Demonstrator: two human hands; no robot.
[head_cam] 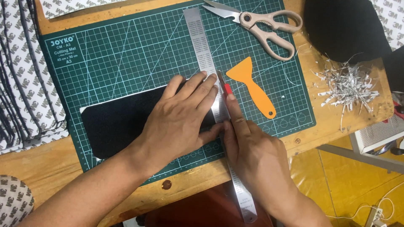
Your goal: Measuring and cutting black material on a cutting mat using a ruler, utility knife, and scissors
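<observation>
While the left hand point(185, 113) lies flat with fingers spread, it presses a black, rough-textured sheet point(113, 122) and a long steel ruler point(208, 71) onto the green gridded cutting mat point(126, 54). Just right of the ruler's edge, the right hand point(252, 155) is closed around a red-tipped knife point(225, 88), index finger extended along it. Farther right lie an orange plastic scraper point(252, 86) and beige scissors point(261, 23).

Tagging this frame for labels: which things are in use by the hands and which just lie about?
In use:
left hand pressing the steel ruler
right hand holding the red-handled knife along the ruler's edge
black sheet
green cutting mat

Lying about:
scissors
orange scraper
paper shreds
stacked patterned sheets
</observation>
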